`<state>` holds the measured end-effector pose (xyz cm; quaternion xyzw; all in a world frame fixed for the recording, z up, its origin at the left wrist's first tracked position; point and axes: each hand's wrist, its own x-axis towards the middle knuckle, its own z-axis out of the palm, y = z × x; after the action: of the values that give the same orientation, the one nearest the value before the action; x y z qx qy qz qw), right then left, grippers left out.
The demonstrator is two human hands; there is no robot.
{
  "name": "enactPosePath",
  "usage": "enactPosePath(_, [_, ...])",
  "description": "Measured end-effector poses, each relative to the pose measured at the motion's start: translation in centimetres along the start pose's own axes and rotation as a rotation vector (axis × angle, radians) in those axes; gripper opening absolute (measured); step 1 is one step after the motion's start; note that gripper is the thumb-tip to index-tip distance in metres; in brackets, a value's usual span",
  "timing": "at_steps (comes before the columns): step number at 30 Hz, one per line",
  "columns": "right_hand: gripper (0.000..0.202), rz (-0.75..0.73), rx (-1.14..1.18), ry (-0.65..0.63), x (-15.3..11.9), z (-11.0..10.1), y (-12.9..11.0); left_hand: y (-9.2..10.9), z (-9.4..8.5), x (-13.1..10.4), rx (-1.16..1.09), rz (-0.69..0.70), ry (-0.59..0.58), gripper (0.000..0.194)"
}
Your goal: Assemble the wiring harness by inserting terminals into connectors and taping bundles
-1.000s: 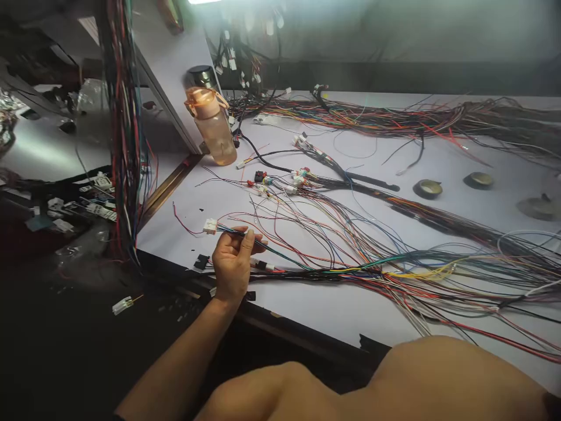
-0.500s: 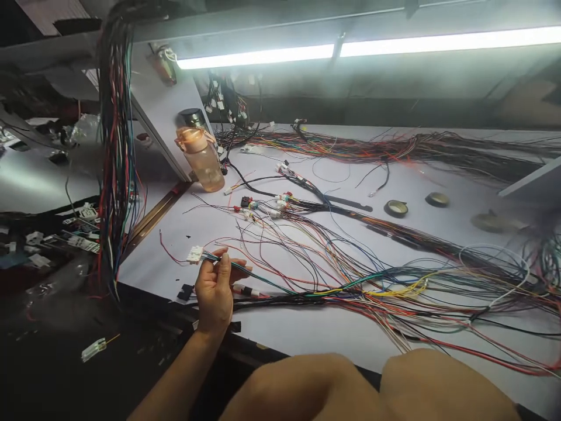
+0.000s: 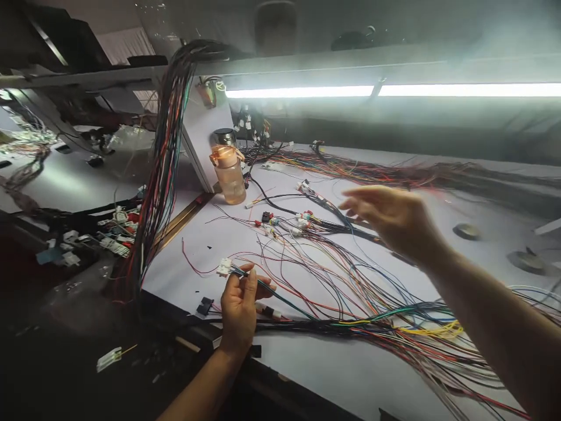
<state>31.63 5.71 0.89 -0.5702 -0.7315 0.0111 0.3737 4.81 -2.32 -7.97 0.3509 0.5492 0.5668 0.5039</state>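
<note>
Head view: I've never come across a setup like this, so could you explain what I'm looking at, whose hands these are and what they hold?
There is no machine here: a person works with two bare hands, seen by one camera worn on their head, looking forward and down. The left hand grips thin dark and green wires just behind a white plastic block connector. The right hand, blurred, is raised over the white flat tabletop; I see nothing held in it. Many loose multicoloured wires spread across that surface, with a translucent peach plastic bottle standing near the back left. A thick multicoloured wire bundle hangs at the left.
</note>
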Motion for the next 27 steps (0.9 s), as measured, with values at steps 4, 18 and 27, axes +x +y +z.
enactPosePath(4, [0.033,0.262,-0.146,-0.442,4.2,3.9,3.3,0.6,0.4,-0.1,-0.026,0.013,0.038,0.042])
enactPosePath(18, [0.029,0.269,-0.515,-0.485,11.0,14.7,6.2,1.8,1.4,-0.7,0.016,-0.075,0.146,0.041])
enactPosePath(27, [0.037,0.396,-0.444,-0.37,14.6,14.0,8.5,1.8,1.5,-0.7,-0.019,-0.079,0.173,0.041])
